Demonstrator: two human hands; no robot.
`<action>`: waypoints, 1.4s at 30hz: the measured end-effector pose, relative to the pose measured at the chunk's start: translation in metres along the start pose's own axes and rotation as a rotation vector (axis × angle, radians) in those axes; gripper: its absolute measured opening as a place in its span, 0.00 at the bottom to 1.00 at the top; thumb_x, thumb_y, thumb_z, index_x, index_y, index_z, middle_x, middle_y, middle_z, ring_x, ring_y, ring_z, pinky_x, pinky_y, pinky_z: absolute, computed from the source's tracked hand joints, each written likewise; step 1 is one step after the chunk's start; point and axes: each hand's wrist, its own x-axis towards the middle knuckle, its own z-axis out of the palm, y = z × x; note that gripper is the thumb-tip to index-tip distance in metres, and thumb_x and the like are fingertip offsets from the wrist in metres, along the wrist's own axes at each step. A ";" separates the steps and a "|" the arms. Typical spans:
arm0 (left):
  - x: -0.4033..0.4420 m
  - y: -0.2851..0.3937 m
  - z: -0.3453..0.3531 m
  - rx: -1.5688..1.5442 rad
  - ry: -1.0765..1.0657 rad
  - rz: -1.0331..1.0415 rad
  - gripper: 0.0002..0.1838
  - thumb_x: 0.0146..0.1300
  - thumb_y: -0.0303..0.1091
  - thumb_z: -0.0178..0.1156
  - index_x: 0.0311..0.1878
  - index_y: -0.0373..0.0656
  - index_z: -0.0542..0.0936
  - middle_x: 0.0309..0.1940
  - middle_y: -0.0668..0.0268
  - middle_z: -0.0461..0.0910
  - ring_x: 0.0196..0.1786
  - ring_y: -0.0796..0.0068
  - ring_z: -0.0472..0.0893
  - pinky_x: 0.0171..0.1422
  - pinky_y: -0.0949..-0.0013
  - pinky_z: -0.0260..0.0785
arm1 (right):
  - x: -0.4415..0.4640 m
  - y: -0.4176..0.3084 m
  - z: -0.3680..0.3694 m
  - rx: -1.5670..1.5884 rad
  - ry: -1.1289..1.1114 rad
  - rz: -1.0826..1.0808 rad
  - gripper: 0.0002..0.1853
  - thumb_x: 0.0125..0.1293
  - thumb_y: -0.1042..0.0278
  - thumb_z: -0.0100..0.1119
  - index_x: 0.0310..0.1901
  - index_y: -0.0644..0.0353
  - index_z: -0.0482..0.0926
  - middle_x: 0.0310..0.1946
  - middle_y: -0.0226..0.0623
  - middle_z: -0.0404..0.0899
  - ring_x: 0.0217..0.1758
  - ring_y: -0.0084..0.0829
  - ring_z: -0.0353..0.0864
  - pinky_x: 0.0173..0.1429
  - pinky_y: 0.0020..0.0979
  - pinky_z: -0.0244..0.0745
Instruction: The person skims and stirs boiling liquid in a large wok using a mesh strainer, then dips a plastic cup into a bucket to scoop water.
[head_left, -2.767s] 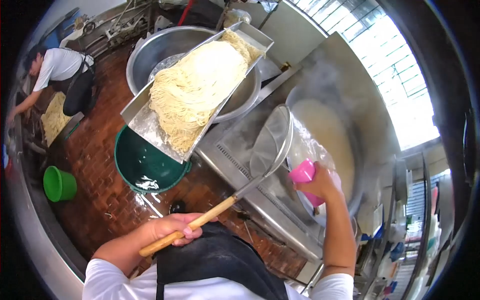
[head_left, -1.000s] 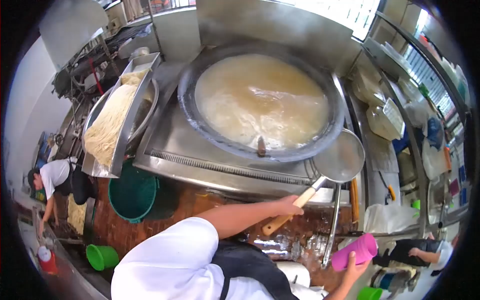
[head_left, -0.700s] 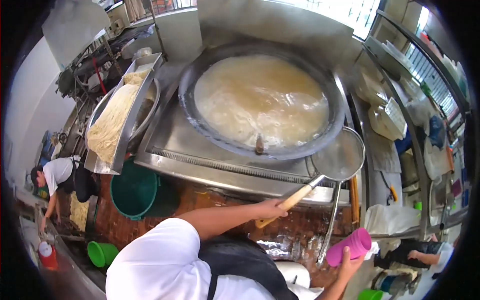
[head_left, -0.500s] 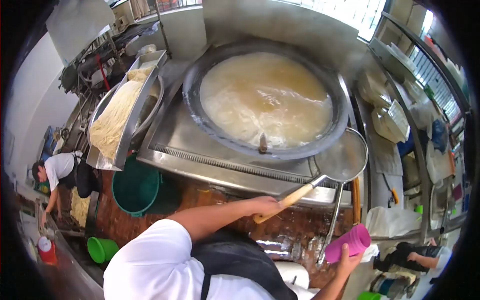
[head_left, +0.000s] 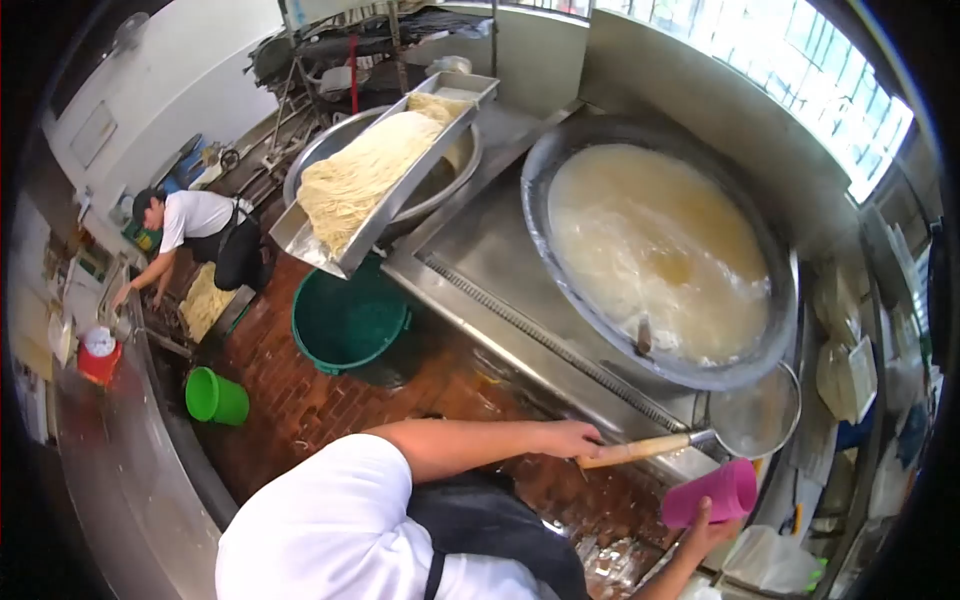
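My left hand (head_left: 566, 440) is closed at the near end of the wooden handle of a strainer (head_left: 640, 450). The round mesh head rests at the lower right edge of a big dark wok (head_left: 537, 255), full of cloudy, steaming liquid. A dark peg-like thing (head_left: 644, 335) stands at its near inner side. In my right hand (head_left: 712, 527) is a pink plastic cup (head_left: 697, 497), tilted with its mouth toward the right, below the strainer handle. My fingers wrap round the cup from below. What it holds inside cannot be made out.
Left of the wok, a metal trough (head_left: 378, 208) of pale noodles lies across a large steel bowl (head_left: 465, 150). Below stand a dark green tub (head_left: 350, 365) and a bright green bucket (head_left: 217, 397). A co-worker (head_left: 205, 225) bends at the far left beside a scale (head_left: 99, 350).
My view has turned left, so the wok and trough appear farther right. My left hand sits closer to the handle's end. The pink cup stays in my right hand.
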 end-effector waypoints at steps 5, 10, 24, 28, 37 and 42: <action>-0.046 -0.007 -0.014 -0.035 0.202 0.066 0.42 0.67 0.53 0.68 0.75 0.35 0.67 0.60 0.52 0.79 0.58 0.66 0.81 0.64 0.66 0.73 | -0.006 -0.019 0.062 0.120 -0.229 -0.068 0.46 0.55 0.61 0.81 0.71 0.64 0.63 0.63 0.42 0.73 0.63 0.37 0.76 0.70 0.39 0.70; -0.145 0.017 -0.043 -0.222 0.259 0.248 0.45 0.63 0.45 0.74 0.77 0.38 0.64 0.67 0.51 0.74 0.63 0.65 0.79 0.69 0.61 0.71 | -0.063 -0.070 0.152 0.194 -0.621 -0.027 0.51 0.46 0.67 0.87 0.70 0.65 0.65 0.61 0.42 0.76 0.63 0.36 0.79 0.70 0.39 0.73; -0.298 -0.113 -0.166 0.186 0.614 0.398 0.15 0.64 0.43 0.70 0.46 0.42 0.85 0.67 0.52 0.76 0.67 0.49 0.77 0.69 0.54 0.71 | -0.193 -0.098 0.381 -0.293 -1.178 -0.183 0.51 0.49 0.53 0.85 0.71 0.66 0.67 0.62 0.50 0.79 0.64 0.39 0.82 0.67 0.39 0.75; -0.316 -0.200 -0.198 0.138 0.900 0.143 0.17 0.70 0.46 0.64 0.45 0.40 0.85 0.57 0.51 0.82 0.59 0.52 0.82 0.63 0.56 0.73 | -0.214 -0.088 0.411 -0.417 -1.209 0.061 0.43 0.56 0.51 0.79 0.69 0.63 0.72 0.60 0.52 0.81 0.64 0.44 0.82 0.68 0.41 0.75; -0.320 -0.428 -0.306 -1.142 1.010 -0.501 0.23 0.72 0.49 0.60 0.66 0.50 0.75 0.46 0.63 0.87 0.38 0.65 0.87 0.42 0.57 0.81 | -0.234 -0.047 0.383 -0.917 -1.333 0.290 0.36 0.60 0.46 0.74 0.65 0.60 0.77 0.55 0.48 0.85 0.60 0.45 0.85 0.66 0.41 0.77; -0.317 -0.506 -0.326 -1.400 1.021 -0.671 0.18 0.68 0.48 0.64 0.52 0.47 0.82 0.37 0.59 0.86 0.32 0.59 0.86 0.38 0.49 0.80 | -0.234 -0.046 0.369 -1.020 -1.310 0.425 0.36 0.62 0.41 0.68 0.64 0.59 0.78 0.53 0.49 0.86 0.58 0.44 0.87 0.62 0.41 0.80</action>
